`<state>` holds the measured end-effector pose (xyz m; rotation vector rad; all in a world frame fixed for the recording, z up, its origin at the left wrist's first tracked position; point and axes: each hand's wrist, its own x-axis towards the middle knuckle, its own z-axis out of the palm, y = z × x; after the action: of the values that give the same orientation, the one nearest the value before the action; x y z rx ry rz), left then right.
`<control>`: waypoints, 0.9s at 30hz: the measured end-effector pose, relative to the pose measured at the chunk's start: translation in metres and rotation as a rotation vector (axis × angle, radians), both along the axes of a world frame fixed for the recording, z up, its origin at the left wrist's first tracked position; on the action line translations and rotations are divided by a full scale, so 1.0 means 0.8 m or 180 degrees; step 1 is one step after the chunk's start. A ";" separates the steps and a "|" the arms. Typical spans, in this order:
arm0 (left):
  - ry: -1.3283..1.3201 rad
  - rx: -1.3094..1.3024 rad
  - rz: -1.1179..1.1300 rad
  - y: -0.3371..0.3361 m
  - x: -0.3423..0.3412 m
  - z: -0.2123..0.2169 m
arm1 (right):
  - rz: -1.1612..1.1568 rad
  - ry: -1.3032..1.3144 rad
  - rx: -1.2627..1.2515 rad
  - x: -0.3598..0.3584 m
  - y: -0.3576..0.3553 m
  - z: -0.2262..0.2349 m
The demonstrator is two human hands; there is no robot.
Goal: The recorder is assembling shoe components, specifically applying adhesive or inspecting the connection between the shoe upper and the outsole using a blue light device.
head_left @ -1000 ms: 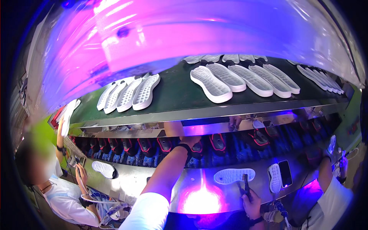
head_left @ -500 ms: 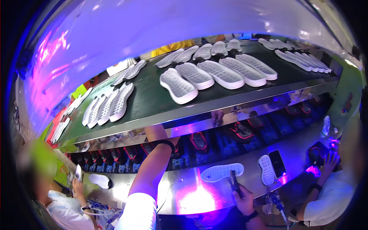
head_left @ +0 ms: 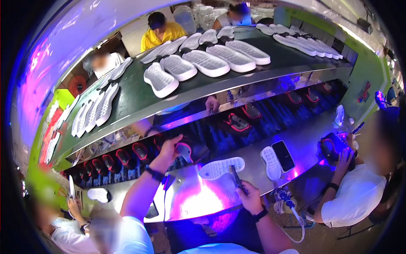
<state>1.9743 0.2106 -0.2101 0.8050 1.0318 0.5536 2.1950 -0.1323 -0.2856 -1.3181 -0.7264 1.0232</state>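
My left hand (head_left: 170,149) is raised above the near edge of the lower conveyor, its fingers closed on a dark shoe upper (head_left: 195,149) with a pale, rounded patch facing me. The shoe's far side merges with the dark belt behind. My right hand (head_left: 249,197) is wrapped round a slim dark hand tool (head_left: 236,177); its exact kind is unclear. The tool's tip overlaps the near edge of a white shoe sole (head_left: 220,168) lying flat on the metal bench (head_left: 177,199). I cannot tell whether they touch.
White soles stand in rows on the green upper belt (head_left: 131,99). Dark red-edged shoes (head_left: 122,156) line the lower conveyor. Right of my sole lie another sole (head_left: 270,163) and a phone (head_left: 283,155). Co-workers sit on both sides; the right one handles a dark shoe (head_left: 332,147).
My left hand has come back from under the upper belt's ledge, now with a dark shoe upper in it. My right hand keeps its tool beside the sole. The view has shifted.
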 end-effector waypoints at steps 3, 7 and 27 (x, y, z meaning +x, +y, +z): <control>-0.0788 0.0212 0.0343 -0.108 -0.040 0.052 | 0.0023 -0.0052 0.0038 0.008 0.000 0.003; -0.0154 0.1066 0.0154 -0.197 -0.080 0.102 | 0.0262 0.0309 -0.0547 0.015 0.000 0.021; 0.2398 0.4498 -0.0833 -0.491 -0.163 0.048 | 0.1087 -0.1726 -0.0196 -0.102 -0.016 0.065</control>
<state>1.8439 -0.1819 -0.1715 2.4990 1.0794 0.7460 2.1136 -0.1448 -0.2339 -1.5799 -1.3745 0.9615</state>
